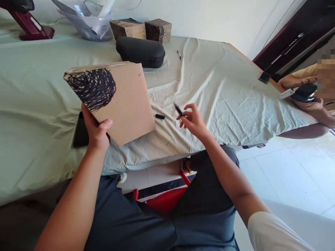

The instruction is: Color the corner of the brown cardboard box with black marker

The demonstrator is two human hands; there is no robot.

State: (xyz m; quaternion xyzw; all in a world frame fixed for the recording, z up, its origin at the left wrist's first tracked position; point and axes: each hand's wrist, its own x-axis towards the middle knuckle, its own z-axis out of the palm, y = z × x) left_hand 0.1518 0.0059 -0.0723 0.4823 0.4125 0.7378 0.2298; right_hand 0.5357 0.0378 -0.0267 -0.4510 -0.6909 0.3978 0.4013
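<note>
Gripping the cardboard box (pixel 131 104) at its near left edge, your left hand (pixel 98 134) has its thumb on the front face, below a dense black scribble in the far left corner. The box is tilted above the left part of the bench (pixel 230 94), which is draped in a pale green cloth. Your hands are apart: to the right of the box, your right hand (pixel 193 121) pinches a black marker (pixel 178 109) between its fingers, its tip pointing far and left, well clear of the cardboard. Between the box and the marker lies a small black cap (pixel 159 116). A dark flat device (pixel 80 133) lies just left of your left hand, partly covered by it. Farther off sit a black case (pixel 140 52) and, to its right, a thin pen (pixel 179 55). Behind the case stand two patterned boxes (pixel 158 30), with a clear plastic tub (pixel 75 23) to their left and a dark red stand (pixel 30 26) at far left. On the right, another person's hands hold a dark object (pixel 303 93).
</note>
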